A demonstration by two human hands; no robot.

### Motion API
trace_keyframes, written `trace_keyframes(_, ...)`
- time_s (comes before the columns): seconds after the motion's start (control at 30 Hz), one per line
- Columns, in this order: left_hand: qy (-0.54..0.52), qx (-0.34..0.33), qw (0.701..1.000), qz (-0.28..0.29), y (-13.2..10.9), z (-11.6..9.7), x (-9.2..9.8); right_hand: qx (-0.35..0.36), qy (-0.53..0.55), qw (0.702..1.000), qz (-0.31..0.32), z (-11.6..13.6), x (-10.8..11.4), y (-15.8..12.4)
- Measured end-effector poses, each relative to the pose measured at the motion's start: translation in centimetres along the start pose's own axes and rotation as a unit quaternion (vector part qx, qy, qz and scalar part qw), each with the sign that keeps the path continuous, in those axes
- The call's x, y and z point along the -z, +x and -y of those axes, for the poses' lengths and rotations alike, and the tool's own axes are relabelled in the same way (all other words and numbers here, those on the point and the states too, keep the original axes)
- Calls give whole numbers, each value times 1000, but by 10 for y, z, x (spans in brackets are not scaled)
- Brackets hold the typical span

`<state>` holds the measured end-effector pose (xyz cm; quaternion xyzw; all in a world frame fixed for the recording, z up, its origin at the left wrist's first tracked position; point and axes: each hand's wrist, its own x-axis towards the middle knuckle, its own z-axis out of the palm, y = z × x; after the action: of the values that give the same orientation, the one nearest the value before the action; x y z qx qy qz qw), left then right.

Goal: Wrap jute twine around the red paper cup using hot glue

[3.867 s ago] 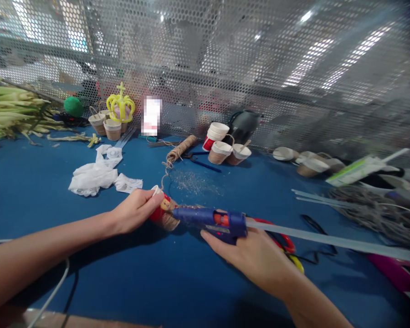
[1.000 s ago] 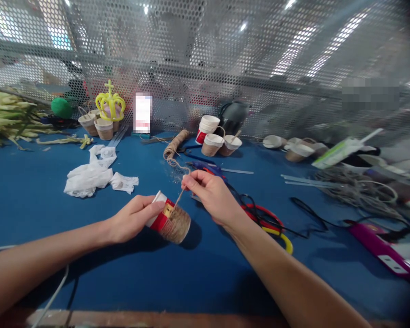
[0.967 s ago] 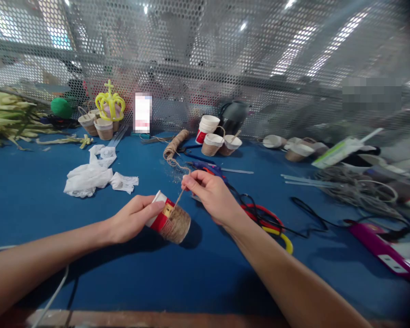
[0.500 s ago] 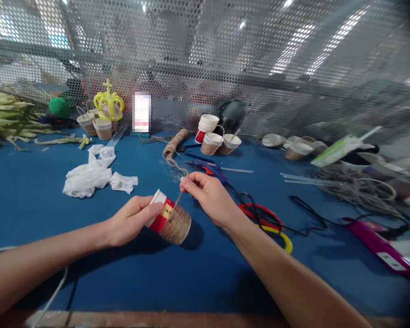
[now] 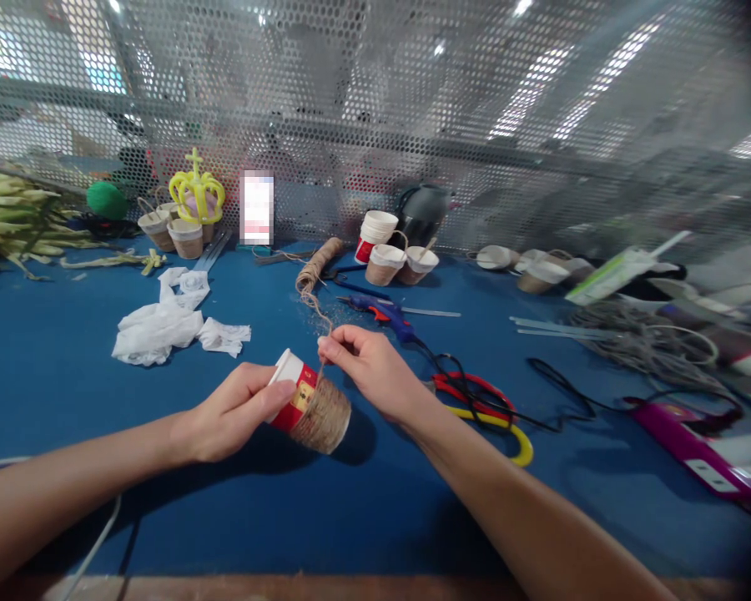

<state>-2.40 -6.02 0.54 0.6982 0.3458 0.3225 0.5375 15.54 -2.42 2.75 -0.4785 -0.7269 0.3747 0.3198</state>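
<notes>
A paper cup (image 5: 323,417), white and red at its rim end and wound with brown twine at its base end, lies tilted in my left hand (image 5: 229,409). The thumb rests on the red band and the fingers go behind the cup. My right hand (image 5: 366,363) pinches the twine (image 5: 325,321) just above the cup. From that pinch the strand runs back to a twine roll (image 5: 319,263) on the blue table (image 5: 238,517), and down to the wound part of the cup.
Behind my right hand lies a blue glue gun (image 5: 379,310); red and yellow scissors (image 5: 488,409) are to its right. White crumpled cloth (image 5: 159,330) lies at left. Wrapped cups (image 5: 386,263) stand at the back. A purple power strip (image 5: 682,442) is at far right.
My right hand has shifted slightly left and down, closer to the cup, with the twine still pinched. The stretch of twine between hand and cup is shorter.
</notes>
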Motion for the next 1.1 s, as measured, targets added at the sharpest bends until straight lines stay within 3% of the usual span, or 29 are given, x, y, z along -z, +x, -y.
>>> trace_keyframes(0.47,46,-38,998,-23,-1,0,1,-4,-9,1000,-2,1,1,0)
trace_keyframes(0.7,28,-6,999,-16,1,0,1,3,-8,1000,-21,1,3,-1)
trace_keyframes(1.1,59,-47,997,-5,-2,-4,0,-30,-18,998,47,1,-6,-1)
